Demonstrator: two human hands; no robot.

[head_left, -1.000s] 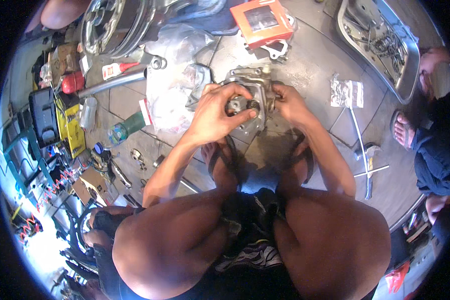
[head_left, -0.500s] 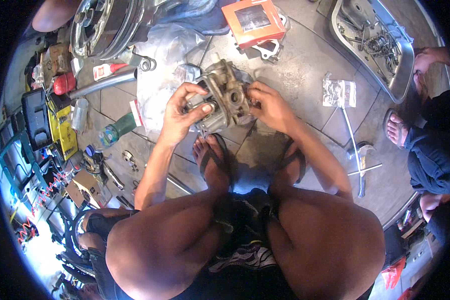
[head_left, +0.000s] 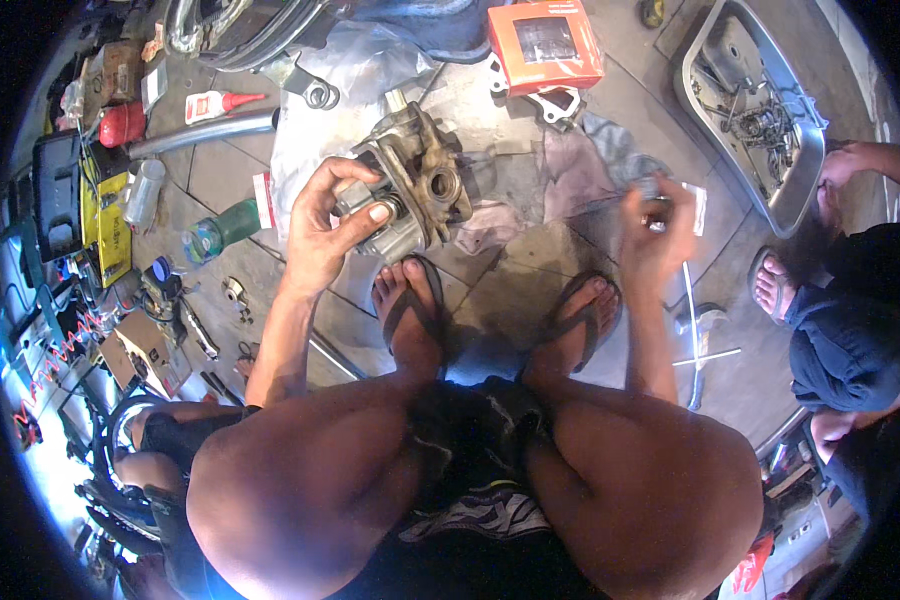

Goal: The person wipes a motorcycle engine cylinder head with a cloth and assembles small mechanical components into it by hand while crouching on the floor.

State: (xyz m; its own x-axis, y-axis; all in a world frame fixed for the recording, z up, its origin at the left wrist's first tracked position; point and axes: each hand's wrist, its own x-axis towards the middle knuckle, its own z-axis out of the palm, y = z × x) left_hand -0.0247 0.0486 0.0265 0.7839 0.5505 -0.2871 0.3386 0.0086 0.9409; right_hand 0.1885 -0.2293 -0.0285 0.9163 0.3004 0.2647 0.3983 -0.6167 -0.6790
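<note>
My left hand [head_left: 322, 225] grips a greasy metal engine cylinder head [head_left: 418, 180] by its left side, thumb and fingers spread around it. It is held up over the floor, a round port facing up. Well to the right, my right hand [head_left: 665, 235] is closed, slightly blurred, around a small round metal part [head_left: 655, 215], whose exact kind I cannot make out. A grey-blue and pinkish cloth [head_left: 573, 180] stretches across the floor between the hands, its right end close to my right fingers.
An orange-red box [head_left: 545, 48] lies on gaskets [head_left: 555, 106] at the far side. A metal tray [head_left: 692, 95] holds loose parts, near another person's hand [head_left: 850, 165]. A hammer [head_left: 698, 350] lies at right; a green bottle [head_left: 220, 232] and a tube [head_left: 215, 106] at left.
My right hand has left the cylinder head and moved right. My left hand has carried the head slightly left. The cloth now shows spread out between my hands.
</note>
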